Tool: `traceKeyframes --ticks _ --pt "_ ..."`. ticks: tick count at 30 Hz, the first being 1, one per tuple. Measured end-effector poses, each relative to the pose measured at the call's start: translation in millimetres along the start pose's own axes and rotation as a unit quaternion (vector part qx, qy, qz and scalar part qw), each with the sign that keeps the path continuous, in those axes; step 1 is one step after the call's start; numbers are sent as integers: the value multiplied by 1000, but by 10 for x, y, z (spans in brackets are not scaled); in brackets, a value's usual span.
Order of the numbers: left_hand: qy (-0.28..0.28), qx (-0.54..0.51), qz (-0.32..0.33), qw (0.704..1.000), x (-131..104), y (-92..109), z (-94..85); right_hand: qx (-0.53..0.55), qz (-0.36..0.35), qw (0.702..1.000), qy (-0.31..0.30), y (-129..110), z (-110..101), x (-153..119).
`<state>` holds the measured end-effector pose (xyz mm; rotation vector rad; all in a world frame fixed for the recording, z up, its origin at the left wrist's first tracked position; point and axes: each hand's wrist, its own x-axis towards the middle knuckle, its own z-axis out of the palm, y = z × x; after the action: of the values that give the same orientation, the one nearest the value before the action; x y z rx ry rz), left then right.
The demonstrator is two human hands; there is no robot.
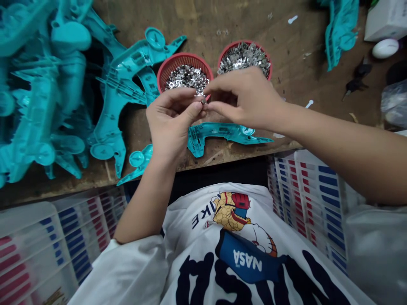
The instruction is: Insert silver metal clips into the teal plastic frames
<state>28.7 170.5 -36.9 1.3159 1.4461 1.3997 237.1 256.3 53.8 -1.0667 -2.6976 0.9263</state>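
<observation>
My left hand (173,120) and my right hand (249,99) meet above the front of the table. Between the left thumb and fingers is a small metal piece (202,101), and the right thumb and forefinger close around its other side. Just behind the hands stands a red basket (163,70) of shiny metal clips (187,78). A second red basket (270,70) holds more metal pieces (243,57), partly hidden by my right hand. Below the hands, a turquoise plastic part (222,130) lies along the table edge, its left portion hidden behind my left hand and wrist.
Turquoise parts (41,97) are piled high at the left, with another (341,34) at the back right. A white box (386,21) and keys (356,84) lie on the wooden table (302,55). Plastic crates (305,195) stand below its front edge.
</observation>
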Motion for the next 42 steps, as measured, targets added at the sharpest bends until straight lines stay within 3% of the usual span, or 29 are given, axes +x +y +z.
traceKeyframes --ticks 4,7,10,13,15,20,29,37,42 --pt "14 11 2 1000 -57 12 125 68 -29 997 1 -6 -51 -6" --pt "16 23 -7 1000 -74 19 176 1 -67 998 -23 22 -37 13" --pt "26 44 14 999 -135 21 151 -57 -76 994 -49 38 -13 27" --pt "35 109 58 992 -299 8 62 -13 -70 996 -47 100 32 31" --pt "4 196 100 975 -445 -30 -4 6 -66 996 -55 172 75 43" --pt "-168 379 185 891 -728 -221 -74 18 -48 994 -101 354 179 98" --pt "-194 399 182 877 -742 -233 -11 0 -173 974 -145 739 390 266" --pt "-193 408 167 877 -753 -212 5 13 -132 973 -189 656 387 219" --pt "-181 417 186 871 -754 -222 4 -27 -68 980 -186 577 150 176"
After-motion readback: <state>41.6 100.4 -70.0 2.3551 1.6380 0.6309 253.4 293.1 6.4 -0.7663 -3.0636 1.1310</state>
